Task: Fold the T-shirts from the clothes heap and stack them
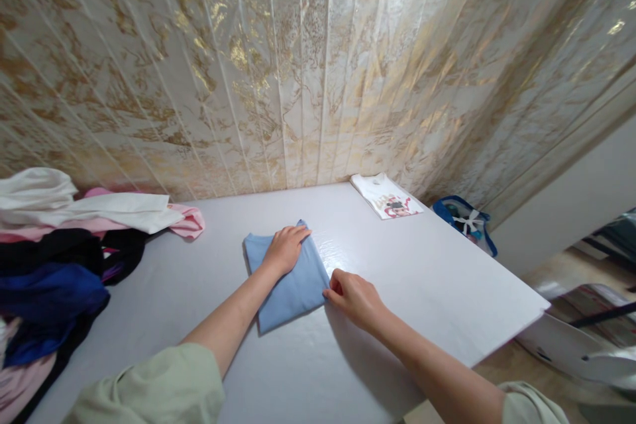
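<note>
Rests the left hand (286, 249), flat and unclenched, on the folded blue cloth (297, 291) near the middle of the bench (437, 291); pinches the cloth's near right corner with the right hand (358, 298). Has heaped clothes (59, 291) at left, a folded white shirt (386, 197) at far right.

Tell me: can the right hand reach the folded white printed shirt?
Probably yes: the right hand touches the folded blue cloth, but only glossy white tabletop lies between that hand and the white shirt.
</note>
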`<state>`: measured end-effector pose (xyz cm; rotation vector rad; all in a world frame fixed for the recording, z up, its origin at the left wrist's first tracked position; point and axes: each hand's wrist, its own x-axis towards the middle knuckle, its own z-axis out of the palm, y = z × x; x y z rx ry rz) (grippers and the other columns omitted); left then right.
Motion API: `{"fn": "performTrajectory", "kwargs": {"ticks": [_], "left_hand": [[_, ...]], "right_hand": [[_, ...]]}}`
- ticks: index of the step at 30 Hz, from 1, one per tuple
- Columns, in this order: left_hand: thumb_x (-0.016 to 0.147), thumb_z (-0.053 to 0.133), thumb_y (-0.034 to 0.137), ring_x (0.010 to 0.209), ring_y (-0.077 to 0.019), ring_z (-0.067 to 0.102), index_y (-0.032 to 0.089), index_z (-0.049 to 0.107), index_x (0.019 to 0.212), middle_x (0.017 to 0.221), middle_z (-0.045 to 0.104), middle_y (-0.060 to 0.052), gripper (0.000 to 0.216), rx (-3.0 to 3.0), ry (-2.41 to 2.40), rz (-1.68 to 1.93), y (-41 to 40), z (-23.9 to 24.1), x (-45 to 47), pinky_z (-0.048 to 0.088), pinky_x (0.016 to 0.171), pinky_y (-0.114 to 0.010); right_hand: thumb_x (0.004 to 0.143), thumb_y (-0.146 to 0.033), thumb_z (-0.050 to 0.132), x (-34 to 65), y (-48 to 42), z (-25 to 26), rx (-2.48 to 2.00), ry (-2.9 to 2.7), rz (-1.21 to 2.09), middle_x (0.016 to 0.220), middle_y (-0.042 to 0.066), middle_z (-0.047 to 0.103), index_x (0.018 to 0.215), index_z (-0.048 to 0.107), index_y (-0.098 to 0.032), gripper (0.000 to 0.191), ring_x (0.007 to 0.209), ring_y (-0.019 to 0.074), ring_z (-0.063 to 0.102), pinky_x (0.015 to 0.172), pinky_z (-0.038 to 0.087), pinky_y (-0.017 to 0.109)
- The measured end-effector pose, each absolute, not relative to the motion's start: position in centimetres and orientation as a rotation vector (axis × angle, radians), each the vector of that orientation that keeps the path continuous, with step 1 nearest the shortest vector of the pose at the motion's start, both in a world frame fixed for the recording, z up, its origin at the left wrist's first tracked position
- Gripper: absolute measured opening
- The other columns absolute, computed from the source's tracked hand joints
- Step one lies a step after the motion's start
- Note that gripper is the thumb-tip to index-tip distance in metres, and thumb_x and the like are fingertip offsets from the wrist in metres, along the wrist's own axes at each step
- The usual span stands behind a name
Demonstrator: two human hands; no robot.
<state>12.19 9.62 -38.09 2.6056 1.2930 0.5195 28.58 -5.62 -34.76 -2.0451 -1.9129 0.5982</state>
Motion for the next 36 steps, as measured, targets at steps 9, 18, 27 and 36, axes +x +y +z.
{"fn": "performTrajectory", "kwargs": {"ticks": [9, 18, 27, 36], "left_hand": [[0.082, 0.042, 0.009, 0.125, -0.0212, 0.047, 0.028, 0.058, 0.127, 0.139, 0.055, -0.001, 0.051, 2.590, 1.269, 0.571, 9.8, -38.5, 12.1, 0.036, 0.107, -0.042], [0.093, 0.034, 0.016, 0.119, -0.0183, 0.052, 0.019, 0.056, 0.126, 0.126, 0.062, -0.008, 0.039, 2.525, 1.325, 0.855, 8.1, -36.2, 11.4, 0.037, 0.107, -0.037], [0.093, 0.046, 0.044, 0.141, -0.0279, 0.030, 0.021, 0.042, 0.142, 0.153, 0.037, -0.010, 0.054, 2.556, 1.508, 0.450, 4.3, -38.5, 4.9, 0.017, 0.117, -0.050], [0.089, 0.050, 0.031, 0.111, -0.0223, 0.060, 0.015, 0.055, 0.111, 0.120, 0.060, -0.015, 0.027, 1.199, 1.517, 0.959, 0.8, -35.2, 1.5, 0.050, 0.097, -0.042]], "right_hand": [[0.084, -0.028, 0.060, 29.6, -6.0, -33.9, -2.056, -2.061, 0.635, 0.077, -0.001, 0.066, 0.081, 0.062, -0.022, 0.008, 0.071, 0.0142, 0.057, 0.058, 0.030, 0.024], [0.092, -0.025, 0.050, 27.1, -4.3, -34.7, -1.622, -2.270, 0.220, 0.140, 0.013, 0.049, 0.137, 0.047, -0.016, 0.045, 0.127, 0.0227, 0.046, 0.105, 0.037, 0.037], [0.093, -0.040, 0.048, 26.5, -5.1, -37.1, -1.597, -2.418, 0.328, 0.156, 0.011, 0.028, 0.149, 0.031, -0.016, 0.063, 0.143, 0.0256, 0.024, 0.117, 0.018, 0.049], [0.089, -0.027, 0.049, 30.8, -2.9, -35.3, -1.670, -1.636, 0.967, 0.106, 0.009, 0.067, 0.117, 0.058, -0.015, 0.032, 0.088, 0.0183, 0.065, 0.083, 0.052, 0.034]]}}
